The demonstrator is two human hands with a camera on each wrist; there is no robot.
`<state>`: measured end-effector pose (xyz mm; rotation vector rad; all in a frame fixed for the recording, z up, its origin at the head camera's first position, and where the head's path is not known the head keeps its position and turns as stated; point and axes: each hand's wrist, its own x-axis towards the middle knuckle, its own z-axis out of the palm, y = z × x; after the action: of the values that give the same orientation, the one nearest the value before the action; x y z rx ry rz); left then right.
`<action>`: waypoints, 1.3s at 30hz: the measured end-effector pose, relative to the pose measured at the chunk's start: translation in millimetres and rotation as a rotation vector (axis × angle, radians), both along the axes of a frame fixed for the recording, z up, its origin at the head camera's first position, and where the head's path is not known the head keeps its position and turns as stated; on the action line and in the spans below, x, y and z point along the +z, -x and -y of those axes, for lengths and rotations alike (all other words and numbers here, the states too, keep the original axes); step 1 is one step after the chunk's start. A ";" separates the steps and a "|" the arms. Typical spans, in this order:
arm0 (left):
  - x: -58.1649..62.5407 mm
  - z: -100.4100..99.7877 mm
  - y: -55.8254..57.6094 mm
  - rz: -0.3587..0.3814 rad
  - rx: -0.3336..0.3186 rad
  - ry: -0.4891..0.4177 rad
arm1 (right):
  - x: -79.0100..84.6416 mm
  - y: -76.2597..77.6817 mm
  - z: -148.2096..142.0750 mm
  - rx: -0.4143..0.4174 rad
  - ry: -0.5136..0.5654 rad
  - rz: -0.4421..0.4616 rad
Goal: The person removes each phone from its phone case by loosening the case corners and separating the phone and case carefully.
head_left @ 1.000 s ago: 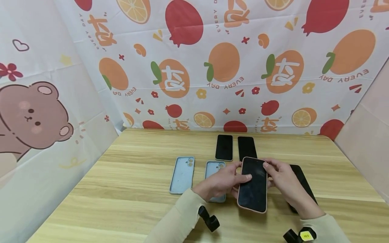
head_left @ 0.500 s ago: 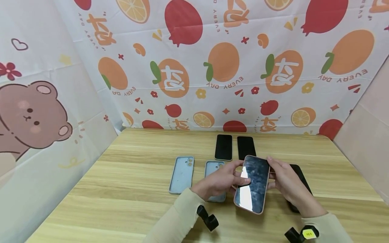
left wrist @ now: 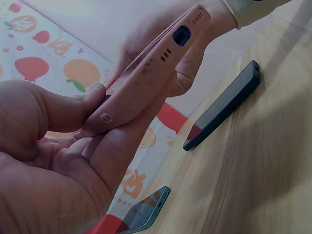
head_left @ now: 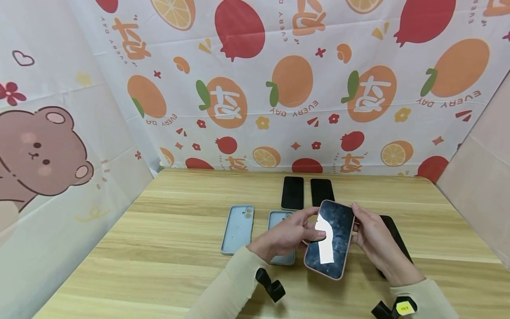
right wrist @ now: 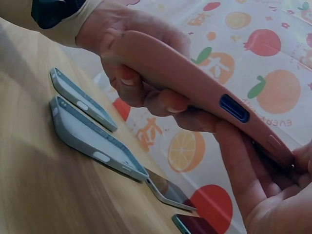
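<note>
A phone (head_left: 338, 257) in a pink case is held up off the table between both hands, screen facing up and tilted. My left hand (head_left: 291, 232) grips its left long edge, thumb on the screen and fingers underneath. My right hand (head_left: 372, 237) pinches it near the upper right corner. In the left wrist view the pink case (left wrist: 141, 78) shows its bottom edge, with the port cutout and speaker holes. The right wrist view shows a long side of the pink case (right wrist: 165, 68) with a cutout; my left fingers (right wrist: 173, 101) curl beneath it.
Two light-blue phone cases, the left one (head_left: 237, 230) and one partly behind my left hand (head_left: 283, 259), lie on the wooden table (head_left: 159, 248). Two dark phones, the left (head_left: 292, 193) and right (head_left: 322, 191), lie farther back. Another dark phone (head_left: 394, 230) lies partly behind my right hand.
The phone in the pink case has risen slightly and tilted, its lower end swinging left. A bright reflection has appeared on its screen. Both hands keep their hold.
</note>
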<state>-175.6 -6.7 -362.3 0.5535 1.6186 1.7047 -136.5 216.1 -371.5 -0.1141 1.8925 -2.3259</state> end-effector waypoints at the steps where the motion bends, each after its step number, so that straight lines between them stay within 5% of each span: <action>1: 0.2 0.1 0.1 -0.001 0.002 0.001 | -0.5 -0.3 1.1 -0.002 0.013 -0.006; 12: -0.5 0.7 -0.6 -0.005 0.017 0.021 | -5.0 -2.3 12.7 -0.136 0.039 -0.029; 18: 0.2 1.6 -1.7 0.009 0.023 0.016 | -5.8 -1.9 11.5 -0.072 0.087 -0.020; 26: 0.5 5.6 -1.4 0.005 0.012 0.000 | -7.6 -0.1 11.2 0.025 0.288 0.028; 39: 2.3 5.4 2.4 -0.057 -0.002 0.120 | -10.0 -1.1 8.8 -0.022 0.281 0.023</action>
<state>-178.0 -12.1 -360.0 0.5489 1.7475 1.5917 -135.5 207.3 -381.5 -0.0957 1.5536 -2.5821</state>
